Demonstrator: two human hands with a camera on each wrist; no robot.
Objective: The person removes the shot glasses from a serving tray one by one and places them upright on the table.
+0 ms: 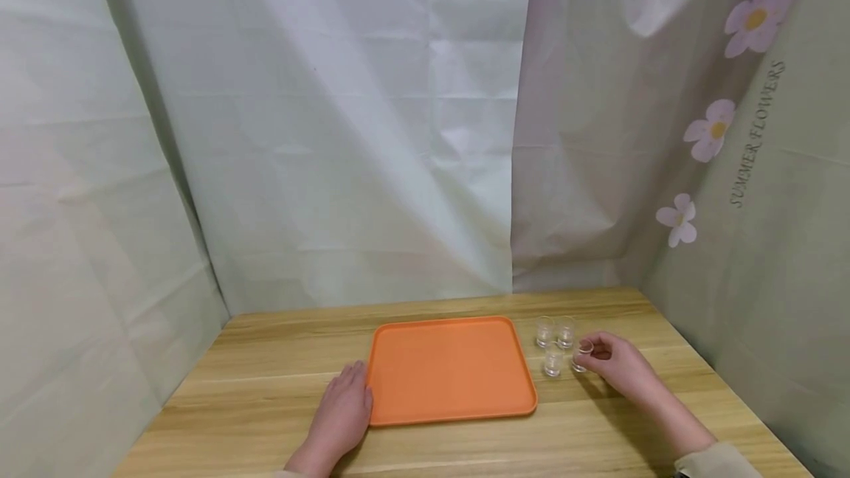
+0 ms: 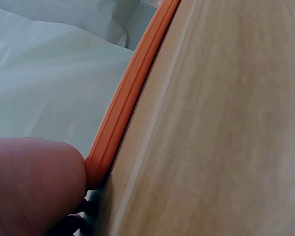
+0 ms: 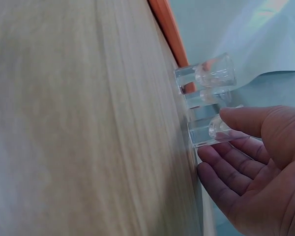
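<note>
An orange tray [image 1: 451,371] lies flat on the wooden table. My left hand [image 1: 340,408] rests along its left edge with the fingers extended; in the left wrist view the thumb [image 2: 37,184] touches the end of the tray's side. Right of the tray, my right hand [image 1: 619,366] pinches a small clear shot glass [image 1: 581,360] near its rim between thumb and fingers. In the right wrist view that glass [image 3: 201,132] stands upright with its thick base at the table. Three matching shot glasses stand close by: one beside it [image 1: 553,361] and two behind [image 1: 544,332].
The wooden table [image 1: 279,367] reaches back to a pale hanging curtain [image 1: 345,168]. Curtains also close in the left and right sides, the right one [image 1: 764,279] bearing printed flowers. The tray's right rim lies just left of the glasses.
</note>
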